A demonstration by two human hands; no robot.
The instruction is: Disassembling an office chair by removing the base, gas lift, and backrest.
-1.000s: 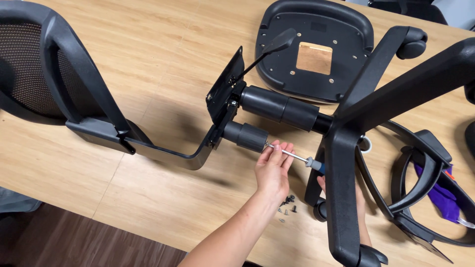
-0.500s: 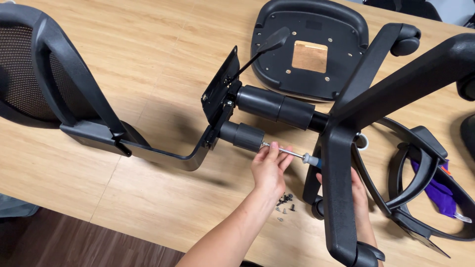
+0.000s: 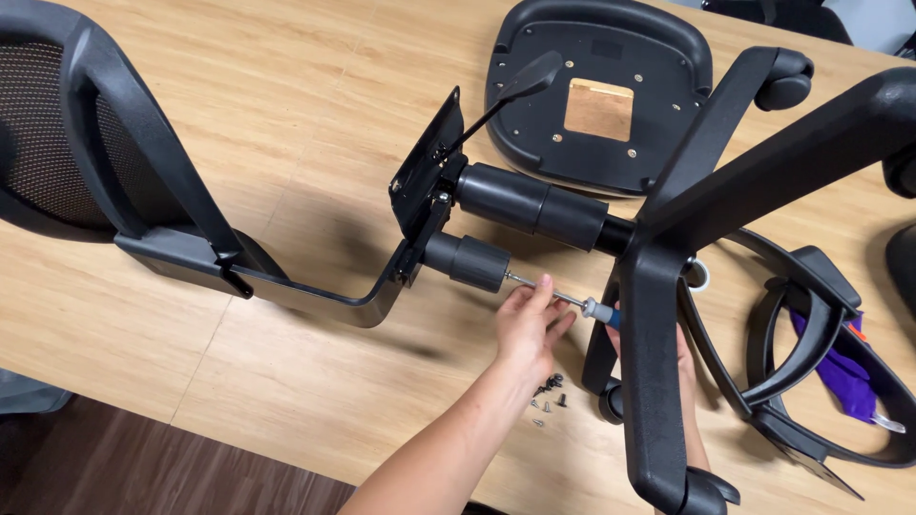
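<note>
A screwdriver (image 3: 563,299) lies nearly level above the light wooden bench (image 3: 286,114), its long axis running from lower right to upper left: the thin metal shaft points up and left into the end of a black cylindrical knob (image 3: 468,261) on the chair mechanism, while the blue-and-grey handle sits at the lower right, tucked against a leg of the black star base (image 3: 668,286). The left hand (image 3: 530,329) reaches up from the bottom edge, its fingers (image 3: 542,289) pinching the shaft about midway, thumb below and fingertips above. The right hand (image 3: 683,355) is mostly hidden behind that base leg; it sits at the handle end, but whether it is closed round the handle cannot be told. Just below the left hand, a small heap of dark screws (image 3: 549,393) rests on the bench. The knob joins a flat mounting plate (image 3: 426,167) and a curved bracket leading left to the mesh backrest (image 3: 57,133). The upturned seat pan (image 3: 601,95) lies beyond, and two black armrests (image 3: 811,343) lie to the right over a purple cloth (image 3: 844,367).
</note>
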